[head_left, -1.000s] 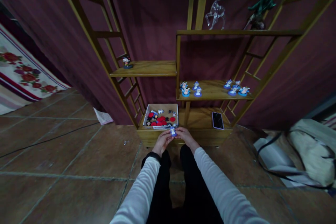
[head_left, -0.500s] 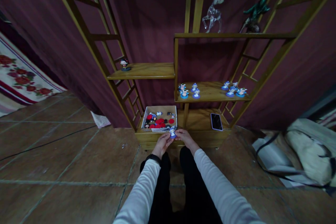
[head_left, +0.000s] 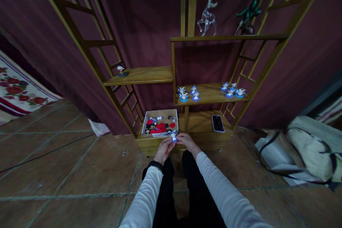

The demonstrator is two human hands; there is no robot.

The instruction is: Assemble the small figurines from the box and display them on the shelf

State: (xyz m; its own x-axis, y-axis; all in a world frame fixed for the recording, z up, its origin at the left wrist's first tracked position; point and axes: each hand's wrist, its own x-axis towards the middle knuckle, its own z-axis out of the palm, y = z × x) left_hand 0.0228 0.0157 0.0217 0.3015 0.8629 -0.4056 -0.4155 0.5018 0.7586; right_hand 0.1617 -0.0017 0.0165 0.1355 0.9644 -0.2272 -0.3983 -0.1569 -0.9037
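Between my two hands, just in front of the box, is a small white and purple figurine [head_left: 174, 136] on a purple base, held upright. The fingers of my left hand [head_left: 165, 148] grip it from the left and below. From the right, the fingertips of my right hand [head_left: 187, 140] pinch its other side. Right behind them stands an open cardboard box [head_left: 172, 112] with red discs [head_left: 160, 125] and several small figurines in it. More figurines in white, blue and purple stand on the middle shelf [head_left: 210, 94], one group at its left and another at its right.
A phone [head_left: 218, 123] lies on the lowest shelf, right of the box. One dark-haired figurine [head_left: 121, 70] stands on the left shelf. A clear deer statue [head_left: 207, 16] and a green and brown ornament [head_left: 247, 19] occupy the top shelf. A pale bag [head_left: 310, 149] sits on the floor at right.
The head view has shifted slightly, so the shelves appear a little further left and lower. Both hands still hold the figurine in front of the box.
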